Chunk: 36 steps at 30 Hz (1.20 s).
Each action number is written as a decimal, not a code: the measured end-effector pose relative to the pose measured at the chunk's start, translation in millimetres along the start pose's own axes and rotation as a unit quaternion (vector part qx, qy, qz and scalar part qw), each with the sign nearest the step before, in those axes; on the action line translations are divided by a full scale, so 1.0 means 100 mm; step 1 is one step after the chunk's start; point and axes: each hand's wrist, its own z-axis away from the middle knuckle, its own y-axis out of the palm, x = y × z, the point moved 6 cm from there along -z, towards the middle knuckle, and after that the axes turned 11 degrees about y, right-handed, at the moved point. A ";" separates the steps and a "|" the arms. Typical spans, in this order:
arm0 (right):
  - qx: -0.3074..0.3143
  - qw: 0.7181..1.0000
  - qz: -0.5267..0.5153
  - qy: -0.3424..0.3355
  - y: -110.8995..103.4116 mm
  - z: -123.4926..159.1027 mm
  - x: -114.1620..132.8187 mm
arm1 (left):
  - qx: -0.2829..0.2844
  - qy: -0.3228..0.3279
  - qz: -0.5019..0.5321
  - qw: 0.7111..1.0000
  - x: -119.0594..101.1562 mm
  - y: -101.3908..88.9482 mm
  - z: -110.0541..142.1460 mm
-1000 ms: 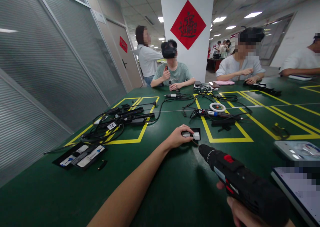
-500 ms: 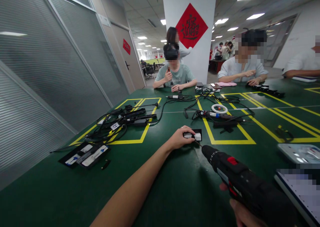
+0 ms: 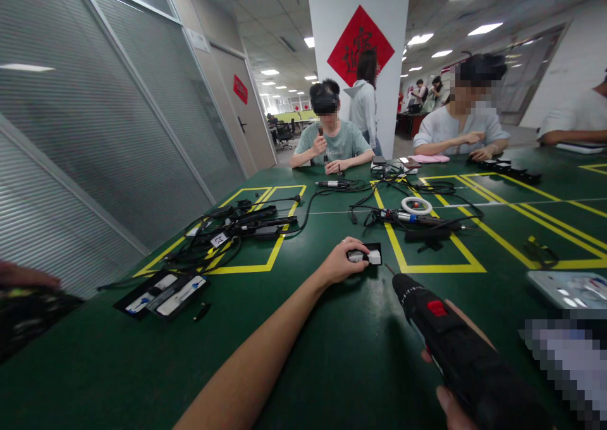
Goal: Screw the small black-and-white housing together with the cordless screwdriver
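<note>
My left hand (image 3: 342, 262) rests on the table with its fingers closed on a small black box-like part with a white block (image 3: 374, 257) in it. Much of that part is hidden under the fingers. In my right hand (image 3: 451, 410) is a black cordless drill (image 3: 467, 348) with a red switch. Its thin bit points up and left toward the part, with a gap between the tip and the part. The lower body of the drill is outside the view.
Flat black trays with white inserts (image 3: 183, 295) lie at left, beside tangled cables and tools (image 3: 256, 221). More cables and a white ring (image 3: 416, 206) are ahead. A grey case (image 3: 569, 289) is at right. Co-workers sit across; another person's arm (image 3: 28, 274) shows at the left edge.
The drill has drawn back to the right, its bit now away from the part. My left hand stays put. An arm has appeared at left; the standing person behind has moved right.
</note>
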 end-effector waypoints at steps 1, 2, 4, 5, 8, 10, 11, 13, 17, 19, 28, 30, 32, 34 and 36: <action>-0.003 1.000 -0.001 -0.009 -0.01 -0.01 0.01 | 0.000 0.000 -0.003 1.000 0.00 0.00 0.00; -0.005 1.000 0.001 -0.018 -0.03 -0.01 0.03 | 0.001 -0.001 -0.005 1.000 -0.01 0.00 0.00; -0.001 0.999 0.018 -0.034 -0.05 -0.01 0.06 | 0.003 -0.003 -0.011 1.000 -0.01 0.00 0.00; 0.010 0.999 0.033 -0.038 -0.05 -0.01 0.07 | 0.004 -0.004 -0.014 1.000 -0.01 0.00 0.00; 0.086 0.992 0.092 -0.025 0.05 0.04 0.07 | 0.010 -0.007 -0.026 1.000 -0.01 0.00 0.02; 0.151 0.977 0.147 0.008 0.16 0.09 0.05 | 0.012 -0.002 -0.039 0.999 -0.02 0.00 0.03; 0.175 0.967 0.181 0.025 0.21 0.12 0.05 | 0.011 0.003 -0.048 0.999 -0.03 0.01 0.04; 0.206 0.945 0.250 0.048 0.30 0.16 0.05 | 0.000 0.014 -0.073 0.997 -0.06 0.00 0.06; 0.235 0.915 0.322 0.057 0.49 0.22 0.13 | -0.015 0.065 -0.165 0.984 -0.19 -0.05 0.10; 0.234 0.906 0.347 0.065 0.58 0.25 0.18 | 0.002 0.106 -0.214 0.971 -0.26 -0.06 0.13; 0.135 0.906 0.401 0.028 0.71 0.26 0.33 | 0.047 0.153 -0.296 0.942 -0.35 0.00 0.15; 0.117 0.907 0.403 0.025 0.68 0.23 0.31 | 0.049 0.152 -0.310 0.937 -0.35 0.02 0.14; 0.107 0.907 0.406 0.019 0.65 0.22 0.28 | 0.052 0.150 -0.322 0.933 -0.35 0.03 0.13; 0.103 0.904 0.414 0.018 0.62 0.23 0.27 | 0.052 0.148 -0.327 0.932 -0.35 0.03 0.13; 0.105 0.895 0.434 0.010 0.56 0.26 0.31 | 0.050 0.148 -0.326 0.932 -0.36 0.04 0.14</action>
